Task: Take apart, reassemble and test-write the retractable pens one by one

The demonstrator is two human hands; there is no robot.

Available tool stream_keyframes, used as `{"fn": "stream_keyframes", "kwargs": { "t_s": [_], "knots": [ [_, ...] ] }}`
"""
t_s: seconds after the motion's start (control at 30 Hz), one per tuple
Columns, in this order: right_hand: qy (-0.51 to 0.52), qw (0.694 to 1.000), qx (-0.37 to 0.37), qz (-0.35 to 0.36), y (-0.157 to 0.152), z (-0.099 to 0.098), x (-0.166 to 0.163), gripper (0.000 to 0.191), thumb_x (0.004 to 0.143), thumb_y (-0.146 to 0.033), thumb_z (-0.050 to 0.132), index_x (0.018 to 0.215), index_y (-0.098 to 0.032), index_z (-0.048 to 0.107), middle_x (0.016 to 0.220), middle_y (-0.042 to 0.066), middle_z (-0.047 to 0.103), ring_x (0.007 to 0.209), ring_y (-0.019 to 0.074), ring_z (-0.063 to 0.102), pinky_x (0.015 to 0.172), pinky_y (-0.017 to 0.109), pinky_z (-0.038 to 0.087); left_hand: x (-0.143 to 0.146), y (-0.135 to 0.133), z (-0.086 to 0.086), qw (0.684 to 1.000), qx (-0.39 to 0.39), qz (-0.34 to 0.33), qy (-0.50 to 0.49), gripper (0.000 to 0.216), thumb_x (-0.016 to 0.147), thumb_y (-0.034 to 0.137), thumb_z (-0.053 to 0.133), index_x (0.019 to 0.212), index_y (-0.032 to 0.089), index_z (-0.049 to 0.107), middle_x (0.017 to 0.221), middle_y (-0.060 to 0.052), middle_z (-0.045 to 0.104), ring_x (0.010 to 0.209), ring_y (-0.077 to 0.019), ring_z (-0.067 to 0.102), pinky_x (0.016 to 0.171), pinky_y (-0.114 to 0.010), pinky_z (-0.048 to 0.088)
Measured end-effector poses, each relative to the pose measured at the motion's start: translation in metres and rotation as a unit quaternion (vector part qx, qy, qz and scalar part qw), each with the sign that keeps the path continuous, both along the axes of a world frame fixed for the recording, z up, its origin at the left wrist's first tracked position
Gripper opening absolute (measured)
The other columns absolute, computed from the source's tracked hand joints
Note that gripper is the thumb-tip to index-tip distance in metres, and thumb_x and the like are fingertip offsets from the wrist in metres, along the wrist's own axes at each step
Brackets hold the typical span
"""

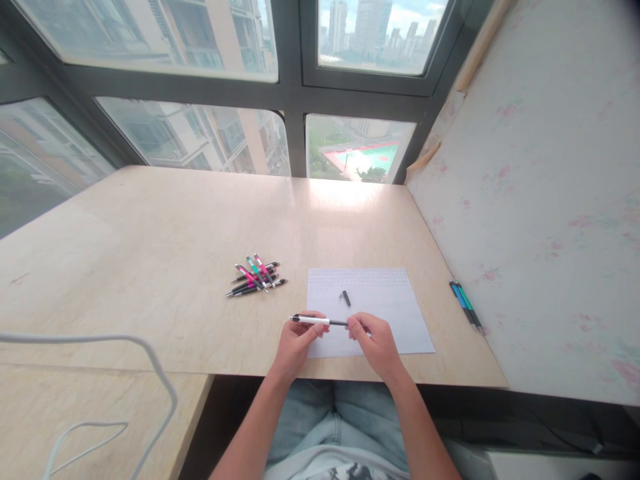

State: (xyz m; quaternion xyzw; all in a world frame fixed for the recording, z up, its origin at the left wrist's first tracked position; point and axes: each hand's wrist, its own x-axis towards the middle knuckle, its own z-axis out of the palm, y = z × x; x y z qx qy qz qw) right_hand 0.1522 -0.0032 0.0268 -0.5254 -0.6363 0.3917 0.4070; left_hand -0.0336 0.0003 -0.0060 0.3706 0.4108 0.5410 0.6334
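Note:
My left hand (303, 337) is closed around the white barrel of a ballpoint pen (315, 321), which lies level with its black clip end to the left. From the barrel's right end sticks a thin dark refill (339, 323). My right hand (371, 337) pinches the refill's far end between thumb and fingers. Just beyond my hands, a black pen grip piece (347, 298) rests on a sheet of paper (390, 327). Beside it is a small grey part (341, 295), too small to make out clearly.
Several pens (255, 277) in pink, green and black lie piled left of the paper. On the right, blue and green pens (465, 303) lie along the papered wall (550, 200). A white cable (150, 353) loops at the lower left. Windows (295, 93) border the table's (150, 267) far edge.

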Motion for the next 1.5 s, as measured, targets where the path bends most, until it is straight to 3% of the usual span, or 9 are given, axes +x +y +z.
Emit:
{"fn": "stream_keyframes", "kwargs": {
  "t_s": [0.33, 0.73, 1.0, 1.13, 1.2, 1.3, 1.5],
  "knots": [
    [0.001, 1.0, 0.023, -0.021, 0.0014, -0.001, 0.0004, 0.02, 0.089, -0.034, 0.056, 0.084, -0.02, 0.069, 0.082, 0.005, 0.071, 0.076, 0.018, 0.064, 0.061, 0.026, 0.047, -0.0005, 0.0003, 0.0077, 1.0, 0.0, -0.004, 0.024, 0.016, 0.072, 0.025, 0.077, 0.084, 0.016, 0.072, 0.074, -0.005, 0.069, 0.072, -0.0176, 0.06, 0.069, -0.028, 0.044],
    [-0.045, 0.999, 0.02, 0.006, -0.0003, 0.0002, -0.0007, 0.043, 0.097, -0.04, 0.044, 0.062, -0.019, 0.059, 0.055, -0.001, 0.056, 0.053, 0.013, 0.052, 0.055, 0.025, 0.04, 0.0017, 0.001, 0.0053, 1.0, -0.011, 0.011, 0.014, 0.017, 0.074, 0.03, 0.075, 0.082, 0.015, 0.074, 0.069, -0.005, 0.069, 0.066, -0.0159, 0.058, 0.066, -0.028, 0.043],
    [0.003, 0.999, 0.043, -0.005, 0.0003, -0.0009, -0.0036, 0.015, 0.088, -0.032, 0.058, 0.083, -0.02, 0.066, 0.083, 0.005, 0.069, 0.076, 0.0177, 0.063, 0.063, 0.027, 0.049, 0.0024, 0.0016, 0.0082, 0.999, -0.031, 0.033, -0.008, 0.02, 0.073, 0.031, 0.076, 0.083, 0.014, 0.074, 0.068, -0.005, 0.069, 0.064, -0.0163, 0.059, 0.065, -0.029, 0.045],
    [0.023, 0.999, 0.02, -0.009, 0.0002, -0.0022, -0.006, 0.02, 0.085, -0.033, 0.062, 0.1, -0.02, 0.064, 0.087, 0.005, 0.069, 0.077, 0.0179, 0.065, 0.059, 0.026, 0.05, 0.0023, 0.001, 0.008, 0.999, -0.035, 0.031, -0.012, 0.021, 0.072, 0.031, 0.077, 0.083, 0.014, 0.074, 0.069, -0.006, 0.069, 0.065, -0.0165, 0.059, 0.065, -0.029, 0.044],
    [0.013, 1.0, 0.0, 0.004, 0.0007, -0.0017, -0.0063, 0.018, 0.089, -0.034, 0.056, 0.093, -0.02, 0.066, 0.08, 0.004, 0.069, 0.072, 0.0168, 0.064, 0.058, 0.025, 0.049, 0.0017, 0.0008, 0.0072, 0.999, -0.033, 0.027, -0.011, 0.021, 0.071, 0.03, 0.077, 0.083, 0.014, 0.074, 0.069, -0.006, 0.069, 0.066, -0.0164, 0.059, 0.065, -0.029, 0.045],
    [-0.006, 1.0, -0.003, 0.013, 0.0017, -0.0001, -0.0058, 0.03, 0.094, -0.035, 0.048, 0.075, -0.019, 0.066, 0.068, 0.003, 0.068, 0.066, 0.0162, 0.063, 0.059, 0.026, 0.048, 0.0009, 0.0009, 0.007, 0.999, -0.028, 0.025, -0.002, 0.021, 0.071, 0.031, 0.078, 0.083, 0.014, 0.074, 0.071, -0.006, 0.069, 0.067, -0.017, 0.059, 0.066, -0.029, 0.045],
    [0.013, 1.0, 0.019, -0.013, 0.0018, 0.0013, -0.0045, 0.018, 0.086, -0.034, 0.059, 0.091, -0.02, 0.069, 0.092, 0.007, 0.072, 0.079, 0.0194, 0.066, 0.06, 0.026, 0.051, 0.0007, 0.001, 0.0081, 0.999, -0.022, 0.025, -0.013, 0.021, 0.071, 0.03, 0.077, 0.083, 0.014, 0.074, 0.07, -0.006, 0.069, 0.067, -0.0168, 0.059, 0.067, -0.03, 0.045]
  ]
}}
